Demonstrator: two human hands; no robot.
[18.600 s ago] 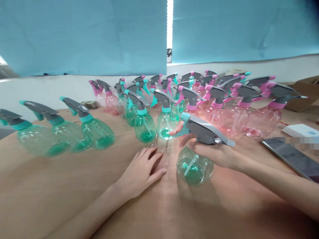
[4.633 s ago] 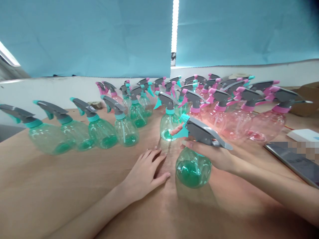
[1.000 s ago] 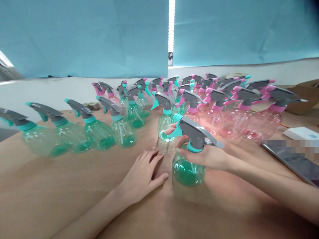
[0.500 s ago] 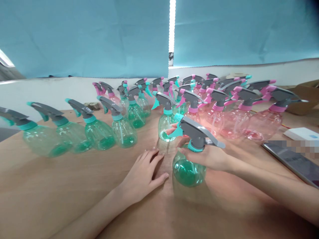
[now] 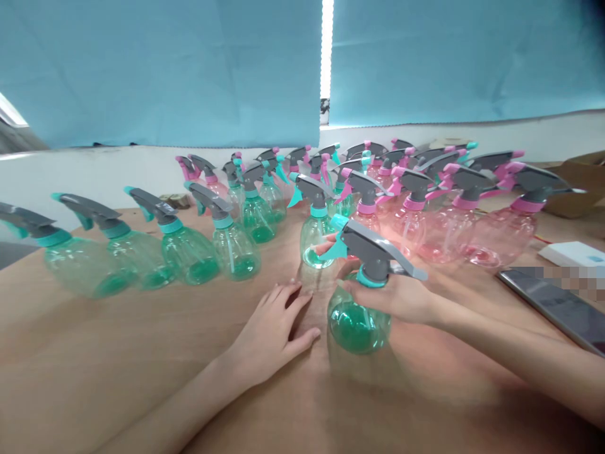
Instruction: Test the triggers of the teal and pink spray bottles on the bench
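My right hand (image 5: 397, 299) is wrapped round the neck and upper body of a green spray bottle (image 5: 357, 325), which stands upright with its grey and teal trigger head tilted a little. Some of its fingers are hidden behind the bottle. My left hand (image 5: 276, 328) lies flat on the wooden table (image 5: 265, 416), fingers apart and holding nothing, just left of that bottle. Right behind the held bottle stands another green spray bottle (image 5: 316, 236). A green spray bottle (image 5: 236, 252) with a teal collar is beyond my left fingertips.
Several green spray bottles line the left, one a darker green spray bottle (image 5: 189, 255). Pink spray bottles (image 5: 503, 230) crowd the right and back. A phone (image 5: 548, 306), a white box (image 5: 571, 253) and a cardboard box (image 5: 574, 186) lie at right. Blue sheets (image 5: 165, 69) hang behind.
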